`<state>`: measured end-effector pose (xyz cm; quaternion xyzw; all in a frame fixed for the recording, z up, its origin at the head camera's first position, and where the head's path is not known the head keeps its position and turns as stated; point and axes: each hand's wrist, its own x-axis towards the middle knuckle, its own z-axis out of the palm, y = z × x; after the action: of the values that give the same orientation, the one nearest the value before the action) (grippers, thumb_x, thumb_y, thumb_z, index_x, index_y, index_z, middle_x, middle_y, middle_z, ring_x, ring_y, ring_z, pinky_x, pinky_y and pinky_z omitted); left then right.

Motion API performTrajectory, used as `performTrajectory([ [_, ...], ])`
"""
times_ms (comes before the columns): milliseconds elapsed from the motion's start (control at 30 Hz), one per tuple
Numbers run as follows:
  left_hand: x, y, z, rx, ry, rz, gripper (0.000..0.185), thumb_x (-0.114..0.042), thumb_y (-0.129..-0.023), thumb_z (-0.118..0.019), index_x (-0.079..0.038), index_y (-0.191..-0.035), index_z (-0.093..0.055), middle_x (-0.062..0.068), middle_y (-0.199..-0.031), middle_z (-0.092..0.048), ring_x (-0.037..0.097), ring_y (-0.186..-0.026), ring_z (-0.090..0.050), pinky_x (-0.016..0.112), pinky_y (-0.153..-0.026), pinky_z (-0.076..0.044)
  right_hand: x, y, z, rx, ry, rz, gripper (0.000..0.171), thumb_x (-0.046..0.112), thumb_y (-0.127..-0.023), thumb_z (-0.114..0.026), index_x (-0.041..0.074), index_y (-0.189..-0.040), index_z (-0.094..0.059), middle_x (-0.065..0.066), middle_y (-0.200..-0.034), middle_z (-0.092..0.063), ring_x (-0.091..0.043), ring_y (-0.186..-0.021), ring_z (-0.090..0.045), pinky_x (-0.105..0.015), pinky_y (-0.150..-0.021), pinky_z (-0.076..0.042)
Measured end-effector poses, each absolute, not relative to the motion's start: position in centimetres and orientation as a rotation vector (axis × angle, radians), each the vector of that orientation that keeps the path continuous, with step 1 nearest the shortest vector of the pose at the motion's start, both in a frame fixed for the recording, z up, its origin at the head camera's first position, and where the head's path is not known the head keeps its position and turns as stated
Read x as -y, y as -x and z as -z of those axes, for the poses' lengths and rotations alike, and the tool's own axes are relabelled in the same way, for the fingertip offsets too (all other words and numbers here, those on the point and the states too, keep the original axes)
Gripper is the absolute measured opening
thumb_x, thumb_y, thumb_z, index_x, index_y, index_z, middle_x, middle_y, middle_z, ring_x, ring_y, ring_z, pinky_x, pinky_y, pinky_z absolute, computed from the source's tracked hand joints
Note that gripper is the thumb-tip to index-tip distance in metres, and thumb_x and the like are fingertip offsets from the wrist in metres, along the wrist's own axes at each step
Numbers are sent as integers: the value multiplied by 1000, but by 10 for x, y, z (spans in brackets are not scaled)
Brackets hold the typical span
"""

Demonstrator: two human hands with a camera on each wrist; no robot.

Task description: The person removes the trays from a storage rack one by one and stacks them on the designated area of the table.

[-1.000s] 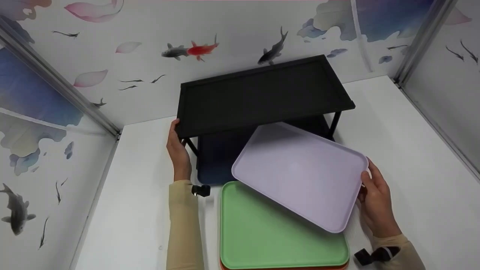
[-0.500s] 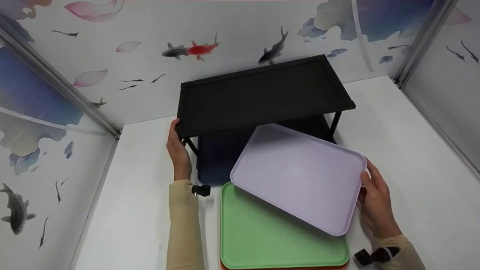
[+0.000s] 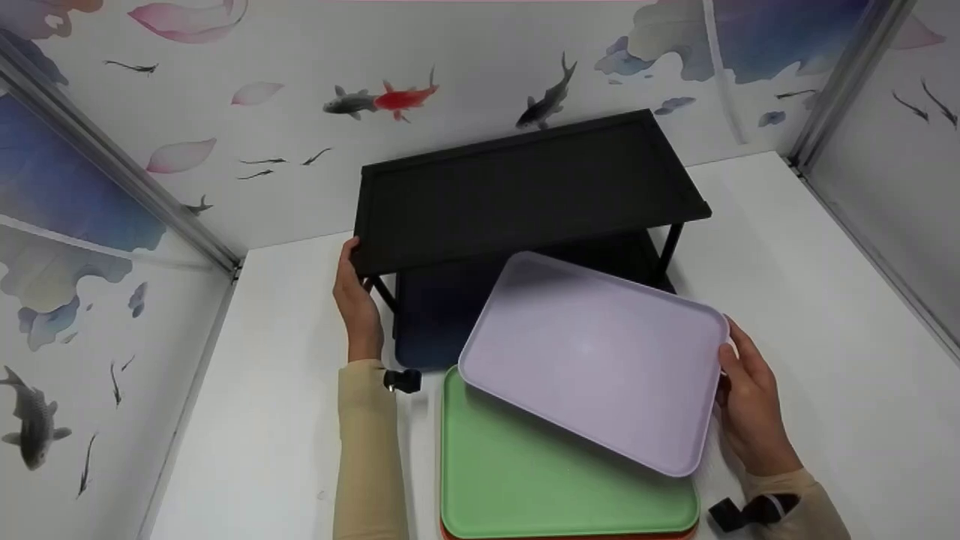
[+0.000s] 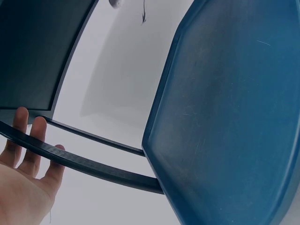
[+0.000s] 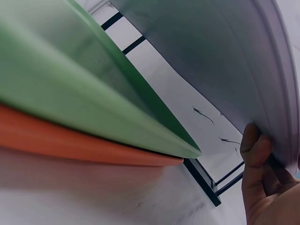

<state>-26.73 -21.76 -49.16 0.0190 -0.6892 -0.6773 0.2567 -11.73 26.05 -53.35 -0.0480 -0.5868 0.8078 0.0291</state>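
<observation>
My left hand holds the front left corner of a black two-tier rack; in the left wrist view its fingers pass behind one of the rack's bars. At the right end of a lavender tray, my right hand pinches the rim, with fingers underneath. That tray is tilted, its far left corner just in front of the rack's upper shelf. Beneath the upper shelf lies a dark blue tray, partly hidden. A green tray rests on an orange tray in front, below the lavender one.
The white table extends to both sides of the rack and trays. Behind the rack stands a wall printed with fish and petals. Side walls close in the left and right.
The lavender tray has slid slightly toward me and to the left, out from under the rack's upper shelf, with my right hand. My left hand and the rack have stayed still.
</observation>
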Motion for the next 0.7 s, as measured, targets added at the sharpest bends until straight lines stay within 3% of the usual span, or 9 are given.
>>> performTrajectory([
  [700, 208, 253, 471, 1876, -53, 1841, 48, -26, -114, -22, -7, -151, -48, 12, -155, -49, 25, -140, -47, 51, -117, -34, -259, 117, 535, 1870, 95, -2473, 59, 29, -109, -47, 12, -162, -27, 6, -128, -61, -5, -102, -64, -22, -81, -55],
])
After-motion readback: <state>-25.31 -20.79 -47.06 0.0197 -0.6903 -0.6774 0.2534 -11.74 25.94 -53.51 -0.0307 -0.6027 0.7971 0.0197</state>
